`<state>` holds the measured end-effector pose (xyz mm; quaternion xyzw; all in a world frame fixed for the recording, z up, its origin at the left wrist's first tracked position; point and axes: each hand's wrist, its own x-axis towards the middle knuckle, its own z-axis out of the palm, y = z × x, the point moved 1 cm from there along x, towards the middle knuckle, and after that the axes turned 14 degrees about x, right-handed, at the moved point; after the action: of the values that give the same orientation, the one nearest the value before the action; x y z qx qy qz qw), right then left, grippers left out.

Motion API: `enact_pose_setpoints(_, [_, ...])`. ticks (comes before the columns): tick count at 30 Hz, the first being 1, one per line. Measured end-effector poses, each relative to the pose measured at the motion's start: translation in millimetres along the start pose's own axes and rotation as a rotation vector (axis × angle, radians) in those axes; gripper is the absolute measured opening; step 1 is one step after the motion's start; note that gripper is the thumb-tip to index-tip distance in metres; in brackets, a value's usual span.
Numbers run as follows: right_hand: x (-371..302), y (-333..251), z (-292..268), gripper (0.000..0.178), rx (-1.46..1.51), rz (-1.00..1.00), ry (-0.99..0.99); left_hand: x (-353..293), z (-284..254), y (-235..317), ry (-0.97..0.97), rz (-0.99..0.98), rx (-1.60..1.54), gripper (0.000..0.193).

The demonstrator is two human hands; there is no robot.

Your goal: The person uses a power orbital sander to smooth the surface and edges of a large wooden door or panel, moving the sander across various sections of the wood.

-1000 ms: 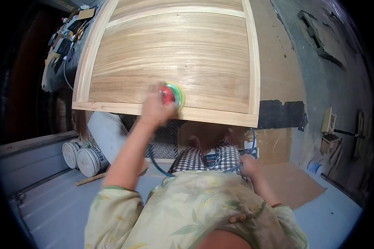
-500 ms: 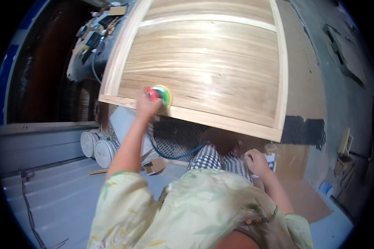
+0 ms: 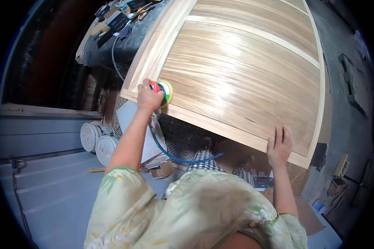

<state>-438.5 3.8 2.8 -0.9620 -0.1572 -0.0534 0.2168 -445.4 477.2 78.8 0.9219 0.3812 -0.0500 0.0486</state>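
Observation:
A large framed wooden panel (image 3: pixel 220 83), like a door, lies in front of me with pale frame strips around its grained boards. Wrapped round a small red orbital sander (image 3: pixel 155 86) with a green and yellow round pad, my left hand (image 3: pixel 149 98) is at the panel's near left corner. The pad's edge overlaps the near frame strip and the board. A blue air hose (image 3: pixel 170 157) hangs below that hand. On the near frame strip towards the right end, my right hand (image 3: pixel 281 145) rests with fingers stretched over onto the board.
White lidded buckets (image 3: pixel 106 148) stand at the left below the panel, close to an open cardboard box (image 3: pixel 161 170). Tools and small boxes (image 3: pixel 118 20) crowd a dark work surface at the far left. A patterned mat (image 3: pixel 183 133) shows under the panel.
My right hand has come up from beside my legs onto the panel's near edge. The panel now appears turned, its right end nearer. The sander stays near the left corner.

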Motion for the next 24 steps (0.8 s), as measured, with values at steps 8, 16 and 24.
enact_pose_setpoints(8, [-6, 6, 0, 0.051, -0.048, 0.015, -0.035, -47, 19, 11, -0.007, 0.452, -0.204, 0.064])
enact_pose_setpoints(16, [0, -25, 9, 0.057, -0.027, 0.140, 0.042, 4, 7, -21, 0.037, 0.518, -0.191, 0.053])
enact_pose_setpoints(24, [23, -143, -23, 0.099, 0.555, 0.339, 0.018, -126, 66, 201, -0.689, 0.940, -0.711, 0.040])
